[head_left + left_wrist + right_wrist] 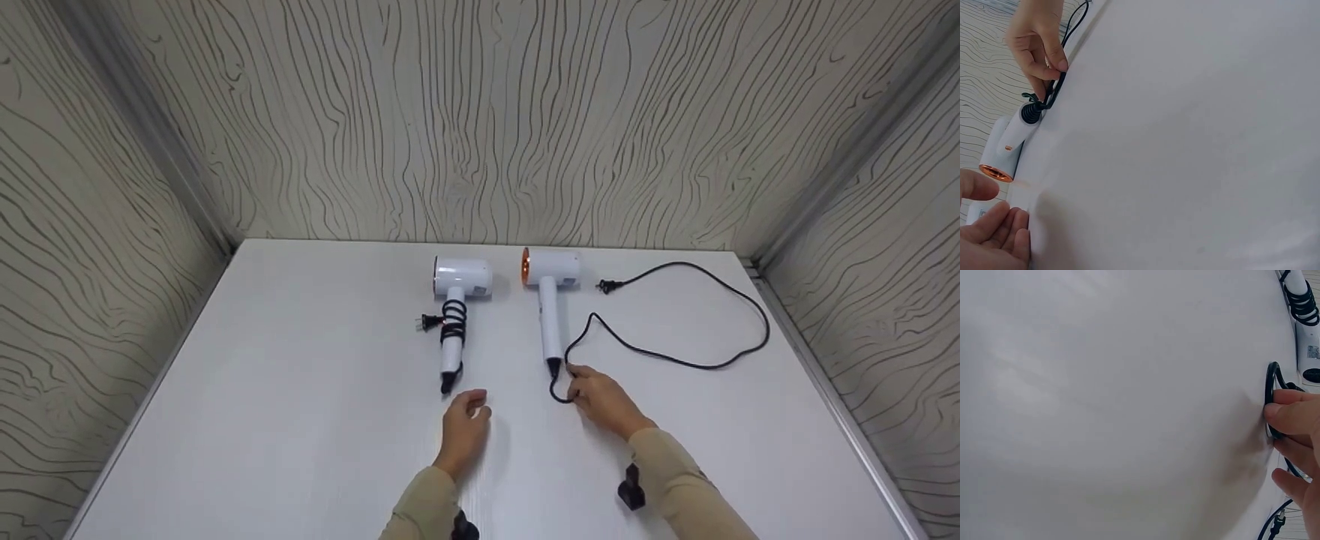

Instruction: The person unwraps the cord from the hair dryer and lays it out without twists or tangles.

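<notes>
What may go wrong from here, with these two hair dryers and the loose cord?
The right hand pinches the loose cord near the orange-rimmed dryer, so a strong pull might drag or turn that dryer. The cord's far loop lies near the right edge of the tabletop; it could slip over. The left hand is close to the lower end of the cord-wrapped dryer and might bump it.

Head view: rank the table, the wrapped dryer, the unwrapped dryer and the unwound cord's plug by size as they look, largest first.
1. Table
2. Wrapped dryer and unwrapped dryer: too alike to rank
3. Plug
</notes>
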### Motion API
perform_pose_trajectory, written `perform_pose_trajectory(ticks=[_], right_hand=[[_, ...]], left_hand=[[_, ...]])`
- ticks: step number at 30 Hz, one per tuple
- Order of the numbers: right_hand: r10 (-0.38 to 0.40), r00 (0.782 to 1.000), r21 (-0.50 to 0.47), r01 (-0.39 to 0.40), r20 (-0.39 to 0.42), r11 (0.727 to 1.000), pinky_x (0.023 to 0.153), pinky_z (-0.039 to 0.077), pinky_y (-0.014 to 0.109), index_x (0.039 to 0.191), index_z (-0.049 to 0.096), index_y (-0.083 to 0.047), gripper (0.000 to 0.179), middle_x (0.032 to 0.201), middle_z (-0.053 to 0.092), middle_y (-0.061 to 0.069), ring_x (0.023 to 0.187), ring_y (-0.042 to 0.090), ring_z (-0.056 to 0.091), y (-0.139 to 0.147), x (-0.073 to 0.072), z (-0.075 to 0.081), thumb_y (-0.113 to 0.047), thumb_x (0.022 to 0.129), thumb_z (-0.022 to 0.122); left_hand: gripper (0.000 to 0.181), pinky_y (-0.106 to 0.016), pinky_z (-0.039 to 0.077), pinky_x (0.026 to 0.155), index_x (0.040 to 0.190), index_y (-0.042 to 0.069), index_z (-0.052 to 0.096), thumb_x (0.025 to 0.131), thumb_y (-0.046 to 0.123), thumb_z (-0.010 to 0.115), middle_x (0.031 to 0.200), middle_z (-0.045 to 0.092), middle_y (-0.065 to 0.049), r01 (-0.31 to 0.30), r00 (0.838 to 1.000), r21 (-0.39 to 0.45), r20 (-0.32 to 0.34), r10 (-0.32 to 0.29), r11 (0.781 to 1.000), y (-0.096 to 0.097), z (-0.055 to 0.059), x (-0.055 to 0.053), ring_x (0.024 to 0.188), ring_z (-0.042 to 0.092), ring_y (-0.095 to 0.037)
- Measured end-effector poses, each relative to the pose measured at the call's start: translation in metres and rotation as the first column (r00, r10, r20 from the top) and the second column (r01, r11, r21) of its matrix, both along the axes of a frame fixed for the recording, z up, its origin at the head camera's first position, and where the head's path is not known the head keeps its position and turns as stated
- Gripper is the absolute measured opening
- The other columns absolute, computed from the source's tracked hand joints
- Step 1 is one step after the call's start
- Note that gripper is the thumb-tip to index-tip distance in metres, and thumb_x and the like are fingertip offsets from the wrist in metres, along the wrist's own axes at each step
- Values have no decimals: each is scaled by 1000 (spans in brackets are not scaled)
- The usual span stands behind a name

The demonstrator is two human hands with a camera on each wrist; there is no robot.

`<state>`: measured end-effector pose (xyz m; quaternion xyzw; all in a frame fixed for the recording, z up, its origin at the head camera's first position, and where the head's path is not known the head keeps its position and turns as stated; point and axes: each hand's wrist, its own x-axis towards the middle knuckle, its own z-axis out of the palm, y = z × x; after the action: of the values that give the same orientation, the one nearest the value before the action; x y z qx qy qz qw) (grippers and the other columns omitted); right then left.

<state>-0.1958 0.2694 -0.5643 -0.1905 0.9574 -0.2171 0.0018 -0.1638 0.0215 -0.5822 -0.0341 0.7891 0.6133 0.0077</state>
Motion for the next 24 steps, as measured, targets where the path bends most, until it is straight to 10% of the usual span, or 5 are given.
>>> perform_pose_trajectory(ticks=[12,24], right_hand=[[-78,996,-33,79,38,996,103,49,46,92,68,-5,11,135,55,21,123,39,57,-3,3,0,2,83,67],[-66,992,7,67,-104,998,102,49,46,132,56,-9,54,137,53,17,126,35,54,-9,4,16,-9,81,75]], left_hand=[[29,-44,50,102,115,-6,60,88,4,56,114,65,-20,22,999,9,27,-23,1000,0,2,2,111,61,-32],[29,-44,50,101,116,-6,60,89,3,55,114,65,-21,29,999,20,15,-29,999,-2,0,1,110,61,-32]])
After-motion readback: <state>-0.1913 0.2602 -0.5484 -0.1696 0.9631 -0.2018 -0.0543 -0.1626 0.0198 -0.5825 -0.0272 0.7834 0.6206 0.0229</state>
